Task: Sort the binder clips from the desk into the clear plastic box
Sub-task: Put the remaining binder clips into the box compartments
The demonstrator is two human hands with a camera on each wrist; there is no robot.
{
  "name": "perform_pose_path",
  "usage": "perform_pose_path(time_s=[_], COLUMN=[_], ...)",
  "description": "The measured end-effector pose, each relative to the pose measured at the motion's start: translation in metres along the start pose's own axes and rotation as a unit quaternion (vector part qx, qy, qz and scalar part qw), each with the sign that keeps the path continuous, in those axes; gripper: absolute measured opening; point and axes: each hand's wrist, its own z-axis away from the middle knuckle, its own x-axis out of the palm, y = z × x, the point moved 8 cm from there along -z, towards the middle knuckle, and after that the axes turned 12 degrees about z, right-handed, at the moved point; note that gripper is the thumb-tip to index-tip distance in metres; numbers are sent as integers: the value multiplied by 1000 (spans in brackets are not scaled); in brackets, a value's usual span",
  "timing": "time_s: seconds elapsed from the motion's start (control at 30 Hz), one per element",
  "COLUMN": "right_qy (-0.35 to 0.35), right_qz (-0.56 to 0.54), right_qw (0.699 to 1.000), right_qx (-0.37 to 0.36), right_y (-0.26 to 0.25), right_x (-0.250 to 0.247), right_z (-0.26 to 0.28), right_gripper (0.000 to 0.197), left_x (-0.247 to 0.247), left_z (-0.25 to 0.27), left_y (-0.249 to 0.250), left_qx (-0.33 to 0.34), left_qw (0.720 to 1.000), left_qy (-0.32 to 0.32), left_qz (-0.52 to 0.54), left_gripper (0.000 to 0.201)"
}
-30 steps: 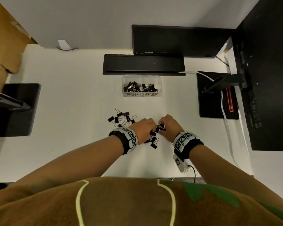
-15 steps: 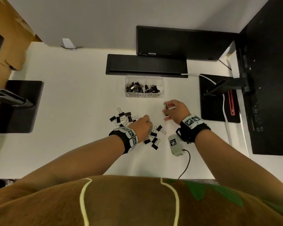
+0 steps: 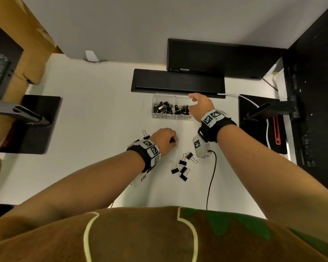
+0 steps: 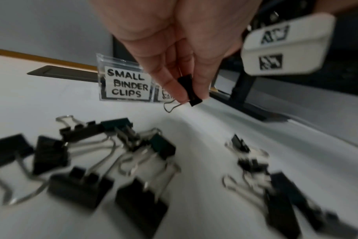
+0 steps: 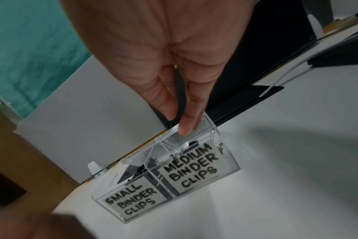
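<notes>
L hand (image 4: 174, 53) above desk (image 3: 95, 133), thumb + fingers pinching one small black binder clip (image 4: 189, 90), wire handle hanging below. R hand (image 3: 199, 106) over clear plastic box (image 3: 173, 107) at back-centre of desk, above compartment labelled MEDIUM BINDER CLIPS; fingers straight, pointing down, nothing held. Both compartments hold clips. Loose clips (image 3: 182, 166) in a cluster nr front edge, more (image 4: 104, 155) just under L hand. Black keyboard (image 3: 178, 83) right behind box.
</notes>
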Motion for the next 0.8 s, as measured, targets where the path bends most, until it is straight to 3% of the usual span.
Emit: perform_pose_path(time_s=[0.23, 0.4, 0.5, 0.6, 0.7, 0.8], right_qy=[17, -134, -154, -142, -121, -102], right_qz=[-28, 80, 113, 125, 127, 117], right_qw=[999, 986, 980, 980, 981, 985], right_qx=[-9, -56, -58, -62, -78, -75], right_y=[23, 44, 55, 61, 62, 66], right_x=[12, 67, 86, 96, 99, 98], right_z=[32, 82, 101, 106, 107, 107], right_gripper=[25, 32, 34, 34, 26, 21], left_x=[-47, -59, -58, -49, -36, -16], left_z=[-29, -54, -64, -65, -53, -32], left_y=[31, 45, 46, 45, 51, 50], left_qx=[14, 17, 12, 6, 48, 61], left_qw=[990, 987, 990, 993, 997, 998], left_qy=[101, 127, 122, 94, 64, 18], left_qz=[96, 93, 76, 65, 24, -4], left_gripper=[17, 18, 20, 33, 45, 39])
